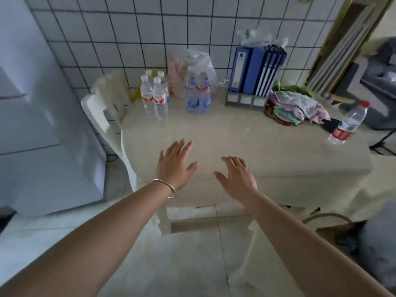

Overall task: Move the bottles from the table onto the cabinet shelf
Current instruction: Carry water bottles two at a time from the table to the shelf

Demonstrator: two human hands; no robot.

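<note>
Several clear water bottles with white caps and red-white labels (pixel 154 94) stand together at the back left of the cream-covered table (pixel 235 136). Two bottles with blue labels (pixel 198 96) stand just right of them. A single bottle with a red cap and red label (pixel 348 123) stands at the table's right edge. My left hand (pixel 174 163), with a silver bangle on the wrist, and my right hand (pixel 236 176) hover over the near part of the table, both with fingers spread and holding nothing. No cabinet shelf is in view.
A white fridge (pixel 38 125) stands at the left, with a white chair (pixel 102 108) between it and the table. Blue file folders (pixel 255 71), a plastic bag (pixel 192 63) and a heap of cloths (pixel 297 106) line the table's back. A tiled wall is behind.
</note>
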